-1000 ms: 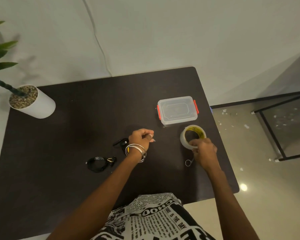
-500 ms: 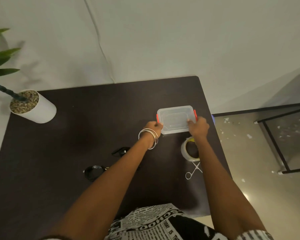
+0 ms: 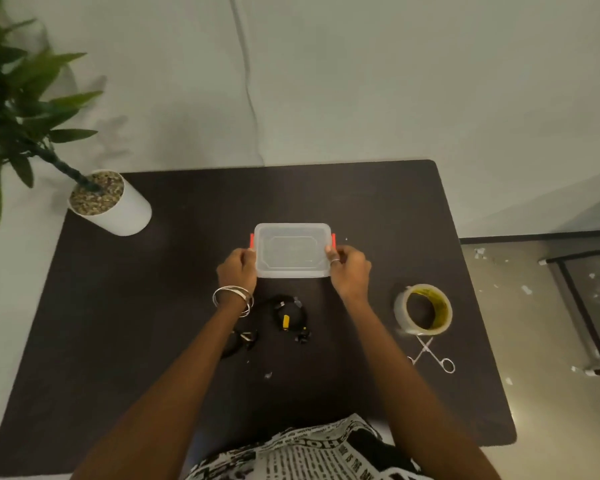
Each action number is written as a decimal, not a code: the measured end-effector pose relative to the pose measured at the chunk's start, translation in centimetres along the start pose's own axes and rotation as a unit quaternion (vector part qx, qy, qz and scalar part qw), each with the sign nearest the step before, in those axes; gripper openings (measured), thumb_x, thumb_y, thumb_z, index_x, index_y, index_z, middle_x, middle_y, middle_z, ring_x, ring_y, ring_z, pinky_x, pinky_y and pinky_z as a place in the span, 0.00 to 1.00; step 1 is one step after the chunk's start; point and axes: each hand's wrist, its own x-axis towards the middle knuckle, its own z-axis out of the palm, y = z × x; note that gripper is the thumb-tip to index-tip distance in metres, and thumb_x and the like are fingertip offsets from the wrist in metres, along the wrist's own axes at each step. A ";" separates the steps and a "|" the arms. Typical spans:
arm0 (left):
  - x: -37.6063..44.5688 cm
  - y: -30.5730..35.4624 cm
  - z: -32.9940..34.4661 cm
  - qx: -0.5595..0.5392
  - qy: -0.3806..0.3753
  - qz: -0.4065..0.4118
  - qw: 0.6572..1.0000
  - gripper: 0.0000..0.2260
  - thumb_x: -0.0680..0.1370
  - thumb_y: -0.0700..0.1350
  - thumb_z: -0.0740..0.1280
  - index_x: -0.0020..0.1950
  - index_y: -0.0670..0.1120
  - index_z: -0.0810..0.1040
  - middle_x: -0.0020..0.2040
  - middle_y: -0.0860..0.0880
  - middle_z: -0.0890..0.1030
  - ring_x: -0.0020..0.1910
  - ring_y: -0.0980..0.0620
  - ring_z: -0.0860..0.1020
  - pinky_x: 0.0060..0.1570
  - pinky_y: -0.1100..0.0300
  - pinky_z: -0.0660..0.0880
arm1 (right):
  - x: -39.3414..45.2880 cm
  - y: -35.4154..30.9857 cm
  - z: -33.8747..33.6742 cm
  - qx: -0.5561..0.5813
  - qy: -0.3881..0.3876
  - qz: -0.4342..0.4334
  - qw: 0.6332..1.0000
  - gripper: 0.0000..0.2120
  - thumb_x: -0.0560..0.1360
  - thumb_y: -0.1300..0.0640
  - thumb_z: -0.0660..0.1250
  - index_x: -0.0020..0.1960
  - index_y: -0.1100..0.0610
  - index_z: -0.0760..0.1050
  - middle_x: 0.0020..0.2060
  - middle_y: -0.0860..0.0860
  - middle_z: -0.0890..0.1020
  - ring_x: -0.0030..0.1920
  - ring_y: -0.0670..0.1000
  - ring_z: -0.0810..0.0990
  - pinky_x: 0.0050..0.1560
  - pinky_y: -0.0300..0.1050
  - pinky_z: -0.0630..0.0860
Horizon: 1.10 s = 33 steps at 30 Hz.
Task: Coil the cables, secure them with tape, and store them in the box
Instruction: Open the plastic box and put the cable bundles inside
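Head view: the left hand (image 3: 238,270) grips the left end of a clear rectangular plastic box with a lid and red-orange side clips (image 3: 292,250), its fingers curled against the side just below the left clip, with thin silver bangles (image 3: 232,298) on the wrist. The right hand (image 3: 349,270) holds the opposite end the same way, its fingers wrapped on the box's right edge beside the right clip. The box sits mid-table on the dark brown table (image 3: 153,323), lid on. Just nearer the person, between the two forearms, lies a coiled black cable with a yellow band (image 3: 289,317); a second coiled black cable (image 3: 240,342) lies partly hidden under the left forearm. To the right of the right arm a roll of clear tape with a yellow core (image 3: 423,309) stands tilted on the table, and small silver scissors (image 3: 432,355) lie open just in front of it. At the far left corner stands a white cylindrical pot with pebbles and a green plant (image 3: 110,202).
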 end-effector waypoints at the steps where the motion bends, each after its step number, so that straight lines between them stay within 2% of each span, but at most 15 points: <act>1: 0.2 -1.0 -1.2 -0.004 0.013 -0.007 1.000 0.13 0.80 0.44 0.59 0.49 0.36 0.78 0.46 0.37 0.81 0.44 0.42 0.76 0.41 0.60 0.65 | -0.6 -0.6 1.4 -0.005 -0.017 -0.009 1.000 0.16 0.79 0.50 0.63 0.55 0.62 0.79 0.42 0.53 0.81 0.44 0.50 0.79 0.45 0.40 0.73; 4: 0.5 -2.6 -3.4 0.008 0.032 -0.011 0.999 0.13 0.81 0.43 0.58 0.50 0.35 0.78 0.44 0.38 0.79 0.40 0.46 0.74 0.40 0.59 0.65 | -1.7 -1.5 3.8 -0.023 -0.044 -0.032 0.998 0.16 0.79 0.52 0.62 0.56 0.63 0.78 0.41 0.50 0.78 0.42 0.48 0.77 0.36 0.28 0.68; 8: 1.4 -4.8 -5.6 0.075 0.037 0.006 0.997 0.15 0.81 0.44 0.56 0.50 0.34 0.77 0.43 0.37 0.79 0.40 0.43 0.76 0.39 0.57 0.67 | -2.9 -2.1 6.4 -0.054 -0.060 -0.044 0.996 0.14 0.80 0.53 0.60 0.54 0.62 0.78 0.38 0.50 0.77 0.34 0.42 0.72 0.29 0.27 0.67; 10: 1.8 -5.7 -6.4 0.105 0.027 0.006 0.994 0.16 0.82 0.44 0.55 0.49 0.34 0.76 0.43 0.36 0.79 0.42 0.39 0.77 0.39 0.54 0.69 | -3.3 -2.1 7.6 -0.067 -0.060 -0.042 0.995 0.13 0.81 0.54 0.59 0.47 0.62 0.78 0.35 0.51 0.77 0.31 0.42 0.71 0.27 0.28 0.66; 12: 2.0 -6.1 -6.8 0.114 0.016 -0.010 0.993 0.16 0.82 0.44 0.54 0.49 0.34 0.76 0.43 0.36 0.79 0.43 0.39 0.77 0.39 0.53 0.69 | -3.7 -2.0 8.2 -0.073 -0.052 -0.042 0.995 0.13 0.81 0.55 0.59 0.41 0.60 0.75 0.31 0.50 0.75 0.29 0.42 0.70 0.27 0.28 0.65; 15: 2.6 -6.9 -7.0 0.089 -0.013 -0.051 0.995 0.15 0.81 0.42 0.55 0.47 0.34 0.76 0.42 0.38 0.77 0.42 0.41 0.76 0.41 0.54 0.69 | -3.5 -1.8 8.6 -0.056 -0.031 -0.007 0.998 0.13 0.80 0.56 0.59 0.42 0.61 0.77 0.33 0.51 0.76 0.32 0.44 0.72 0.30 0.31 0.65; 18: 3.9 -8.8 -6.5 0.018 -0.044 -0.112 0.993 0.13 0.79 0.43 0.58 0.41 0.40 0.77 0.43 0.35 0.81 0.45 0.35 0.79 0.47 0.47 0.77 | -3.3 -1.2 8.8 -0.021 -0.028 0.065 0.997 0.13 0.80 0.57 0.60 0.42 0.62 0.78 0.36 0.55 0.79 0.37 0.50 0.77 0.35 0.38 0.72; 21: 3.7 -8.9 -6.8 -0.006 -0.046 -0.145 0.988 0.08 0.78 0.44 0.61 0.47 0.45 0.79 0.48 0.39 0.82 0.48 0.38 0.81 0.52 0.45 0.78 | -3.1 -0.9 8.6 -0.015 -0.006 0.099 0.995 0.11 0.80 0.57 0.61 0.46 0.61 0.79 0.41 0.55 0.82 0.43 0.52 0.80 0.47 0.44 0.77; 23: 3.5 -8.2 -7.3 0.022 -0.007 -0.121 0.992 0.10 0.78 0.43 0.62 0.55 0.42 0.79 0.53 0.40 0.81 0.53 0.39 0.79 0.55 0.50 0.76 | -3.1 -1.7 8.0 -0.054 0.044 0.076 0.995 0.10 0.79 0.58 0.62 0.53 0.63 0.79 0.45 0.56 0.82 0.46 0.52 0.80 0.48 0.40 0.72; 25: 3.3 -7.8 -7.6 0.065 0.016 -0.073 0.995 0.12 0.79 0.42 0.62 0.60 0.41 0.77 0.56 0.39 0.79 0.56 0.39 0.77 0.54 0.51 0.73 | -3.2 -2.5 7.4 -0.078 0.068 0.028 0.994 0.11 0.79 0.58 0.63 0.56 0.64 0.78 0.48 0.58 0.82 0.45 0.50 0.78 0.46 0.38 0.70; 27: 3.3 -7.6 -8.0 0.090 -0.017 -0.004 0.996 0.16 0.78 0.44 0.63 0.66 0.43 0.73 0.61 0.38 0.75 0.61 0.39 0.73 0.58 0.50 0.70 | -3.3 -3.1 7.4 -0.060 0.021 -0.005 0.998 0.13 0.77 0.57 0.66 0.58 0.63 0.77 0.50 0.57 0.82 0.46 0.49 0.77 0.47 0.39 0.72; 29: 2.8 -7.4 -8.3 0.139 -0.092 0.083 0.982 0.26 0.77 0.48 0.66 0.73 0.47 0.64 0.70 0.42 0.67 0.67 0.39 0.65 0.63 0.46 0.66 | -3.1 -3.3 7.9 -0.076 -0.064 -0.033 0.994 0.16 0.73 0.55 0.71 0.58 0.62 0.76 0.50 0.56 0.81 0.50 0.51 0.78 0.52 0.45 0.76; 31: 2.4 -7.2 -8.7 0.192 -0.159 0.142 0.958 0.39 0.73 0.54 0.69 0.77 0.50 0.51 0.75 0.46 0.57 0.72 0.40 0.57 0.65 0.43 0.64 | -2.7 -3.3 8.7 -0.148 -0.126 -0.049 0.980 0.21 0.68 0.53 0.76 0.57 0.60 0.75 0.51 0.56 0.80 0.54 0.55 0.77 0.55 0.52 0.77; 33: 2.1 -7.0 -8.8 0.288 -0.204 0.170 0.920 0.52 0.66 0.59 0.74 0.77 0.53 0.40 0.78 0.49 0.45 0.75 0.41 0.49 0.68 0.40 0.60 | -2.6 -3.5 9.3 -0.189 -0.151 -0.041 0.969 0.26 0.65 0.54 0.78 0.59 0.60 0.74 0.55 0.57 0.78 0.57 0.57 0.75 0.57 0.53 0.76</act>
